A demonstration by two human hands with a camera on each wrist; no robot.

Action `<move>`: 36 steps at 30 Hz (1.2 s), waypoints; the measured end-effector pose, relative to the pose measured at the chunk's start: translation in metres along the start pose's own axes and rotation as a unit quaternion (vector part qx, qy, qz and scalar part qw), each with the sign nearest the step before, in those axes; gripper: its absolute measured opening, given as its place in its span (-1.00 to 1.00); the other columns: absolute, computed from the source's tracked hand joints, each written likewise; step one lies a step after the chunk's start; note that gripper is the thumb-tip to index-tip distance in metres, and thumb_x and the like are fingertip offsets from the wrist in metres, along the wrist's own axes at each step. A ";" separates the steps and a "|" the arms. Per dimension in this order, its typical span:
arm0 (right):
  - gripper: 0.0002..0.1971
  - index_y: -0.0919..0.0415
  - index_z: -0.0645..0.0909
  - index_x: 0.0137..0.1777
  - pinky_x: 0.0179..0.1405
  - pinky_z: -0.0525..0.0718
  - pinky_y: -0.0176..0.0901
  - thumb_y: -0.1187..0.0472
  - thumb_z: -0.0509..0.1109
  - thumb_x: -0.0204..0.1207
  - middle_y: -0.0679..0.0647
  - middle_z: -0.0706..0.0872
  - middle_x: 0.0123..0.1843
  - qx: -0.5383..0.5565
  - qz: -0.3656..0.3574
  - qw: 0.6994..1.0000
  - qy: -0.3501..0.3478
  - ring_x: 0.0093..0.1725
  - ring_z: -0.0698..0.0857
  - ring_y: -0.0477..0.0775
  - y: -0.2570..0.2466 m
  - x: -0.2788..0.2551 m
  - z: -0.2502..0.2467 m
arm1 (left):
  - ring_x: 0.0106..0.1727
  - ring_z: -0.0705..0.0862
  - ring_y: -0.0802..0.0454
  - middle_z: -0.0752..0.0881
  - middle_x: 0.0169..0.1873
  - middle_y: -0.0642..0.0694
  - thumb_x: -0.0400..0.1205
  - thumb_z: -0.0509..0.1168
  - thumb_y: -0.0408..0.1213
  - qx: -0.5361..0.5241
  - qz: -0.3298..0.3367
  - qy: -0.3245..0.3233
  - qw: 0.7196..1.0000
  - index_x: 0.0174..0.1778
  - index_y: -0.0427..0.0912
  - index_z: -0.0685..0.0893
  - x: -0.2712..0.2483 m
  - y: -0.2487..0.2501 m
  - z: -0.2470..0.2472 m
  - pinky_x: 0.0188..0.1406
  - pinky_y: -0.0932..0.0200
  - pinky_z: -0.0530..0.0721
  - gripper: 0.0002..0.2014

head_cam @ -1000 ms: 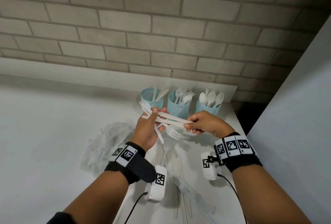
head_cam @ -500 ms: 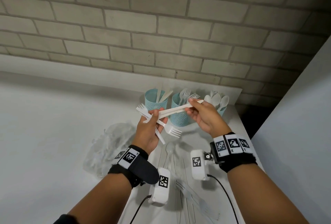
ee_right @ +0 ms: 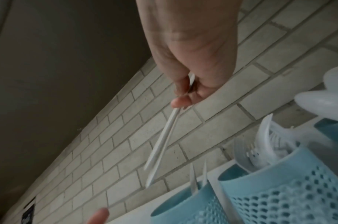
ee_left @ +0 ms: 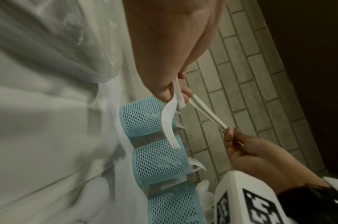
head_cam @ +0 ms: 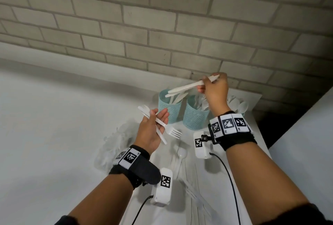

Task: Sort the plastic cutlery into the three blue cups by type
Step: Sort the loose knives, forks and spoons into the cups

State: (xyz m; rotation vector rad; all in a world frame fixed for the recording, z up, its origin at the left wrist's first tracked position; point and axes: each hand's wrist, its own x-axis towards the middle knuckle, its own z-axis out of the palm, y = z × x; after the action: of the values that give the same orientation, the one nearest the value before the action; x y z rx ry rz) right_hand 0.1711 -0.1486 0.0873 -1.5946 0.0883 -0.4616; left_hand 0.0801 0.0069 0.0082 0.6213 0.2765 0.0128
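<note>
Two white plastic knives [head_cam: 187, 87], flat and tapering, slant down from the right hand [head_cam: 214, 93], whose grip pinches their handle ends between thumb and fingertips; the blade tips hang just above the mouth of the left cup [head_cam: 169, 106]. That cup, one of three pale blue cups with perforated mesh walls set in a row against the brick wall [head_cam: 162, 26], already has white knives standing in it. The middle cup [head_cam: 195, 116] carries forks, and the right cup [ee_left: 173, 203], hidden behind the right wrist in the head view, carries rounded spoons [head_cam: 237, 104].

The left hand [head_cam: 152, 131], lower and to the left of the cups, holds two white forks [head_cam: 162, 125] crossed in its grip, thumb over the handles and fingers half extended; one fork's tines [head_cam: 173, 132] point down to the right, the other's head [head_cam: 144, 108] sticks up past the thumb.

On the white table [head_cam: 54, 134] below the hands lie more pale utensils [head_cam: 182, 156], too washed out to count, beside a heap of crumpled clear plastic wrapping [head_cam: 115, 143]. Both wrists wear black bands [head_cam: 234, 136] with square-patterned markers and white camera units [head_cam: 163, 190] trailing black cables.
</note>
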 end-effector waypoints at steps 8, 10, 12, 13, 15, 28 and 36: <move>-0.86 0.15 0.42 -0.01 -0.10 0.76 0.08 0.37 0.07 0.66 0.11 0.63 -0.13 -0.246 -0.085 0.956 -0.133 -0.23 0.73 0.22 0.045 -0.005 0.039 | 0.02 0.71 0.03 0.72 -0.04 -0.14 0.70 0.16 -0.22 0.042 0.003 -0.003 0.999 0.06 -0.18 0.58 0.004 0.005 -0.007 0.09 0.16 0.64 -0.86; -0.85 0.21 0.57 0.02 -0.03 0.73 0.05 0.34 0.15 0.65 0.11 0.66 -0.13 -0.297 -0.080 0.934 -0.181 -0.08 0.75 0.24 0.053 -0.007 0.041 | 0.00 0.71 0.04 0.72 -0.07 -0.12 0.69 0.18 -0.27 0.045 -0.001 -0.011 0.999 0.07 -0.20 0.60 0.004 0.006 -0.008 0.09 0.17 0.66 -0.86; -0.81 0.24 0.62 0.17 0.04 0.65 -0.08 0.26 0.24 0.64 0.18 0.68 0.06 -0.349 -0.106 0.913 -0.184 0.04 0.71 0.21 0.053 -0.010 0.039 | -0.03 0.73 0.05 0.73 -0.08 -0.11 0.68 0.18 -0.33 0.044 -0.001 -0.017 0.999 0.08 -0.21 0.61 0.003 0.007 -0.010 0.05 0.19 0.71 -0.86; -0.76 0.21 0.60 0.24 0.05 0.61 -0.10 0.21 0.27 0.63 0.19 0.63 0.17 -0.368 -0.134 0.905 -0.166 0.05 0.68 0.19 0.051 -0.011 0.036 | -0.02 0.73 0.05 0.73 -0.08 -0.11 0.68 0.18 -0.36 0.046 0.001 -0.018 0.999 0.09 -0.21 0.61 0.003 0.007 -0.010 0.05 0.20 0.72 -0.86; -0.74 0.15 0.63 0.22 0.01 0.60 -0.14 0.12 0.33 0.58 0.15 0.56 0.19 -0.350 -0.198 0.907 -0.122 -0.02 0.64 0.10 0.040 -0.021 0.029 | 0.00 0.73 0.04 0.73 -0.05 -0.13 0.67 0.18 -0.42 0.049 0.005 -0.020 0.999 0.08 -0.21 0.60 0.003 0.006 -0.011 0.07 0.20 0.71 -0.86; -0.94 0.16 0.61 -0.09 -0.41 0.65 -0.35 0.20 0.36 0.58 0.05 0.75 -0.25 -0.194 0.217 0.850 -0.440 -0.36 0.72 -0.14 0.054 -0.073 -0.036 | 0.06 0.70 -0.03 0.68 0.03 -0.21 0.72 0.10 -0.41 0.058 0.005 -0.030 0.998 0.21 -0.27 0.45 -0.005 -0.011 -0.002 0.24 0.06 0.54 -0.84; -0.84 0.21 0.60 0.05 -0.24 0.78 -0.16 0.13 0.31 0.60 0.10 0.77 -0.09 -0.120 0.291 0.837 -0.448 -0.14 0.79 0.05 0.051 -0.079 -0.054 | 0.03 0.69 -0.02 0.65 -0.09 -0.18 0.75 0.06 -0.31 0.057 0.013 -0.035 0.998 0.01 -0.19 0.48 -0.011 -0.014 0.009 0.26 0.01 0.57 -0.89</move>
State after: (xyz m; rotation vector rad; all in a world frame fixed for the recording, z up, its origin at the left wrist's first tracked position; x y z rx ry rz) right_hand 0.0917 -0.1776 0.0195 -1.7816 -0.0903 0.8169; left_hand 0.0707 -0.0102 0.0100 0.7380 0.2034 -0.0005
